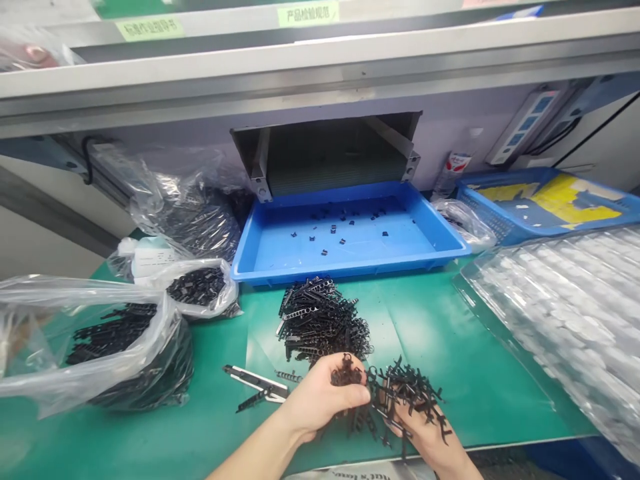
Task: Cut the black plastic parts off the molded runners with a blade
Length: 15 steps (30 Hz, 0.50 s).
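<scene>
at the front of the smooth green tabletop (440,333), the left hand (323,397) curls, thumb across, around thin black plastic clip strips (346,375); the right hand (423,430) wraps another bristling bunch (415,392), fingers partly hidden. more lie in a tangled black heap (320,320) just beyond. probably light, stiff, snag-prone; pinching mid-length should spare the prongs.

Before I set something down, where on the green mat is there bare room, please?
The green mat has one free patch between the black pile and the clear plastic trays, in front of the blue tray. Another lies near left, in front of the nearest bag. It is crowded around the left hand and right hand, and far left, with other bags.
</scene>
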{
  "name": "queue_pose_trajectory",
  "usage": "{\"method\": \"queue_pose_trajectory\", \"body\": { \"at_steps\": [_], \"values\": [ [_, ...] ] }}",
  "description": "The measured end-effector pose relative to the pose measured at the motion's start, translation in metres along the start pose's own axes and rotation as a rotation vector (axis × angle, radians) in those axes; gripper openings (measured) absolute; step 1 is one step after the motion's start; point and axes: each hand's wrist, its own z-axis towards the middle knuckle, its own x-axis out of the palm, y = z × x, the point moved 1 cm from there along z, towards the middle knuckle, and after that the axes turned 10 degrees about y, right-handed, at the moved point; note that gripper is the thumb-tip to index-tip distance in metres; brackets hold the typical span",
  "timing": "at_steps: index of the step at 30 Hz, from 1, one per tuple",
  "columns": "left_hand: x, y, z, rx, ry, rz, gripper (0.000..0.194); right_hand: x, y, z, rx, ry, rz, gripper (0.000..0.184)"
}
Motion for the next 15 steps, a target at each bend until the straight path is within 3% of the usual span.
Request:
{"method": "queue_pose_trajectory", "body": {
  "at_steps": [4, 8, 12, 15],
  "values": [
    [-0.006, 0.014, -0.003, -0.08, 0.062, -0.235, 0.039, 0.004, -0.001, 0.002, 0.033, 0.035, 0.038, 0.044],
    [-0.015, 0.025, -0.008, -0.103, 0.09, -0.315, 0.039, 0.011, -0.008, 0.001, 0.064, 0.057, 0.05, 0.047],
    [-0.02, 0.026, -0.019, -0.116, 0.053, -0.341, 0.044, 0.014, -0.02, 0.0, 0.093, 0.019, -0.054, 0.037],
    [-0.022, 0.019, -0.03, -0.07, -0.056, -0.313, 0.043, 0.01, -0.027, 0.002, 0.046, -0.065, -0.243, 0.035]
  ]
}}
